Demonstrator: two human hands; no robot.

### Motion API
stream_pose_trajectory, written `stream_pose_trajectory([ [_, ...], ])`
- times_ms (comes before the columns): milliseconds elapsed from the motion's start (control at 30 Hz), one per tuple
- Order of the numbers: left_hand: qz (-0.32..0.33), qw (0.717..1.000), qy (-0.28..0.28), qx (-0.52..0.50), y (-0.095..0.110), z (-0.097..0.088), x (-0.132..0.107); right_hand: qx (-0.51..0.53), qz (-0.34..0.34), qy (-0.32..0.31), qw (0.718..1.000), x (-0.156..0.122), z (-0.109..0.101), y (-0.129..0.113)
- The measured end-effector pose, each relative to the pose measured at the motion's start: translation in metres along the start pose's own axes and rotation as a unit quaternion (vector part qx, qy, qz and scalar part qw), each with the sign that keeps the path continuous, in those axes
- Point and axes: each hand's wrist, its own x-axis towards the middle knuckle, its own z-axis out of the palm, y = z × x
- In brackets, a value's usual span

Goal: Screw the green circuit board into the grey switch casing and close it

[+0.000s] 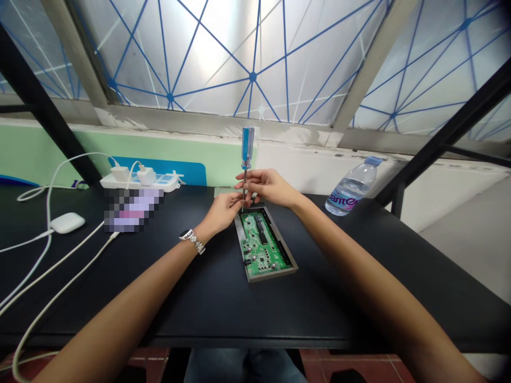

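Observation:
A screwdriver [247, 146] with a clear blue handle stands upright, its tip down at the far left corner of a green circuit board [259, 239]. The board lies in a shallow grey metal frame [273, 275] on the black table. My right hand [267, 186] pinches the screwdriver's shaft below the handle. Close to the tip, my left hand [225, 211] has thumb and fingers pressed together beside the shaft; what they hold is hidden. A silver watch [192, 241] is on my left wrist.
A water bottle [353, 186] stands at the back right. On the left are a white power strip [159, 182] with plugged-in chargers, a blurred-out phone [133, 211], a white earbud case [67, 223] and several loose white cables. Behind the table are a wall and windows.

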Motion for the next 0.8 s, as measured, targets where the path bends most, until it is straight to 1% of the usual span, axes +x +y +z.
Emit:
stream_pose_trajectory([
  [133, 0.009, 1.000, -0.020, 0.015, 0.002, 0.000, -0.001, -0.019, -0.001, 0.008, 1.000, 0.000, -0.001, -0.002],
  [200, 0.022, 0.999, -0.009, 0.031, 0.004, 0.001, -0.002, -0.039, -0.007, 0.019, 0.999, 0.000, 0.000, -0.002],
  [267, 0.030, 0.997, 0.029, 0.064, 0.006, 0.003, -0.004, -0.063, -0.016, 0.033, 0.997, 0.001, 0.000, -0.001],
  [367, 0.024, 0.989, 0.099, 0.105, 0.007, 0.007, -0.007, -0.080, -0.032, 0.062, 0.994, 0.002, 0.000, 0.003],
  [467, 0.018, 0.985, 0.130, 0.114, 0.006, 0.010, -0.007, -0.087, -0.041, 0.093, 0.991, 0.003, -0.001, 0.008],
  [567, 0.013, 0.984, 0.135, 0.113, 0.005, 0.010, -0.006, -0.105, -0.052, 0.124, 0.985, 0.004, 0.001, 0.013],
  [700, 0.003, 0.991, 0.118, 0.069, 0.001, 0.009, -0.004, -0.136, -0.077, 0.175, 0.972, 0.006, 0.007, 0.017],
  [767, 0.000, 0.993, 0.105, 0.044, 0.000, 0.008, -0.004, -0.147, -0.086, 0.180, 0.969, 0.005, 0.008, 0.016],
  [800, -0.002, 0.994, 0.100, 0.035, 0.001, 0.008, -0.005, -0.146, -0.085, 0.169, 0.971, 0.005, 0.008, 0.015],
])
